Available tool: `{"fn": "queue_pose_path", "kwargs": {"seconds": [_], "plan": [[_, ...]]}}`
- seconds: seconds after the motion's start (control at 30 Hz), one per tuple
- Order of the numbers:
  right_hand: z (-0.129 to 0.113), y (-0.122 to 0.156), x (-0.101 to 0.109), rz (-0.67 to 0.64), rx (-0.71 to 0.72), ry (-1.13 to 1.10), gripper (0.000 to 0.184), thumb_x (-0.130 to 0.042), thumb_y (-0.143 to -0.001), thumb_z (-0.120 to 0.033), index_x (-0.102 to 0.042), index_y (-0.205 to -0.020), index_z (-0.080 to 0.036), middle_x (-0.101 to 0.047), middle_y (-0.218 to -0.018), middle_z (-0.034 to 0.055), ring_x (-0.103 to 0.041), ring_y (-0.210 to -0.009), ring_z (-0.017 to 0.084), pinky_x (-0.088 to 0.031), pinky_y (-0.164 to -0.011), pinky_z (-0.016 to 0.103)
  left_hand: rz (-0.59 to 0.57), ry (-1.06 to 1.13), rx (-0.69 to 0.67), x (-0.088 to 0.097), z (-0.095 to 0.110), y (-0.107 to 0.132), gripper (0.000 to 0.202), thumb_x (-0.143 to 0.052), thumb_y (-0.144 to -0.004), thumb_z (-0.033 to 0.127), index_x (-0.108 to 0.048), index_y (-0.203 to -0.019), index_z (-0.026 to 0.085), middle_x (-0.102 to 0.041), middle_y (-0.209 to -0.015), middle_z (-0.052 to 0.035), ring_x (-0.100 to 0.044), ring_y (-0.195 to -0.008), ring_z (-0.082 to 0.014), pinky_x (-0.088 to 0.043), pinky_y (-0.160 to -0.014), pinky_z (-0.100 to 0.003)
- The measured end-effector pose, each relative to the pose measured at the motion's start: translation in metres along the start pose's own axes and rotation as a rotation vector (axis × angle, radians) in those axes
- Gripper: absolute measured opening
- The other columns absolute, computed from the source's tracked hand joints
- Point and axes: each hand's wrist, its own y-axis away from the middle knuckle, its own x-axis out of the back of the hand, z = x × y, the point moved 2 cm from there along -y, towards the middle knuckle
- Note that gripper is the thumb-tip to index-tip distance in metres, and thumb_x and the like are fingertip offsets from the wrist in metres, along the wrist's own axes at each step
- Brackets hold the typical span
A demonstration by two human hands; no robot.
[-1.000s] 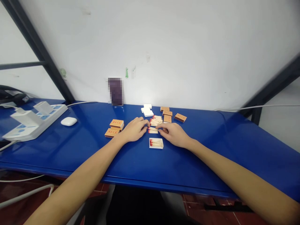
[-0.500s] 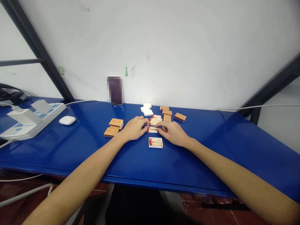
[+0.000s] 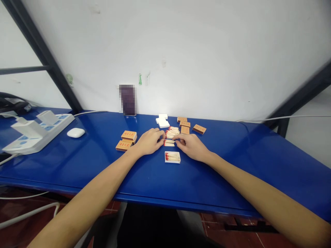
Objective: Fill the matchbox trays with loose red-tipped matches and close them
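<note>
A short row of matches (image 3: 169,143) lies on the blue table between my two hands, red heads to the left. My left hand (image 3: 150,141) has its fingers bent, the tips against the head end. From the other side my right hand (image 3: 192,146) pinches thumb and forefinger at the plain ends. How firmly either hand grips the matches is partly hidden. Just beyond is a larger loose pile of matches (image 3: 172,131). Nearer to me sits an open white matchbox tray (image 3: 172,162), with matches inside, also heads to the left.
Stacked orange matchboxes (image 3: 124,145) stand beside my left wrist. Several more matchboxes (image 3: 185,130) lie behind my right hand. White trays (image 3: 163,123) rest near the wall. At left are a white earbud case (image 3: 76,132) and a power strip (image 3: 38,144) with plugs.
The whole view has shifted very slightly. Both hands stay at the two ends of the match row, with hardly any visible movement.
</note>
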Motion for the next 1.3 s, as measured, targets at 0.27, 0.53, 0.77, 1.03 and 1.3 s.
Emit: {"fn": "queue_pose_path", "kwargs": {"seconds": [0.27,0.53,0.77,1.03,1.3], "plan": [[0.004,-0.003,-0.001,0.057,-0.005,-0.014,0.021,-0.052,-0.085,-0.018,-0.07,-0.095,-0.018,-0.054,-0.056,-0.0039,-0.047,-0.052,0.012,-0.034,-0.057,0.025,-0.005,0.009,0.012,-0.001,0.0,0.0,0.013,-0.046,-0.09,0.023,-0.059,-0.088,0.02,-0.056,-0.084,-0.0043,-0.053,-0.081,-0.0202,-0.043,-0.075,-0.033],[0.001,-0.006,-0.002,0.056,-0.025,0.042,0.015,-0.055,-0.085,-0.02,-0.069,-0.09,-0.019,-0.059,-0.061,-0.0024,-0.05,-0.055,0.012,-0.033,-0.057,0.024,-0.004,0.012,-0.002,-0.002,0.0,-0.002,0.015,-0.045,-0.09,0.024,-0.059,-0.089,0.019,-0.056,-0.083,-0.0046,-0.052,-0.08,-0.0202,-0.043,-0.075,-0.033],[-0.001,-0.006,-0.002,0.06,-0.023,0.083,0.016,-0.053,-0.088,-0.022,-0.069,-0.09,-0.021,-0.063,-0.066,-0.001,-0.051,-0.057,0.013,-0.03,-0.055,0.024,-0.014,0.013,-0.002,-0.002,0.001,-0.003,0.015,-0.045,-0.089,0.023,-0.059,-0.09,0.02,-0.057,-0.081,-0.0044,-0.053,-0.081,-0.0207,-0.044,-0.076,-0.034],[-0.004,-0.002,0.001,0.027,-0.03,0.059,0.019,-0.054,-0.081,-0.018,-0.069,-0.093,-0.02,-0.059,-0.06,-0.0027,-0.052,-0.057,0.013,-0.031,-0.056,0.025,-0.019,0.007,0.007,-0.002,-0.001,-0.001,0.016,-0.044,-0.089,0.02,-0.059,-0.094,0.02,-0.057,-0.084,-0.0044,-0.054,-0.086,-0.0217,-0.044,-0.081,-0.035],[-0.005,-0.005,0.0,0.016,-0.046,0.083,0.017,-0.054,-0.086,-0.024,-0.069,-0.091,-0.02,-0.062,-0.066,-0.0008,-0.052,-0.058,0.013,-0.03,-0.055,0.026,-0.021,0.018,0.002,-0.003,-0.001,-0.002,0.016,-0.044,-0.089,0.02,-0.059,-0.093,0.02,-0.057,-0.084,-0.0046,-0.053,-0.082,-0.0204,-0.043,-0.077,-0.033]]}}
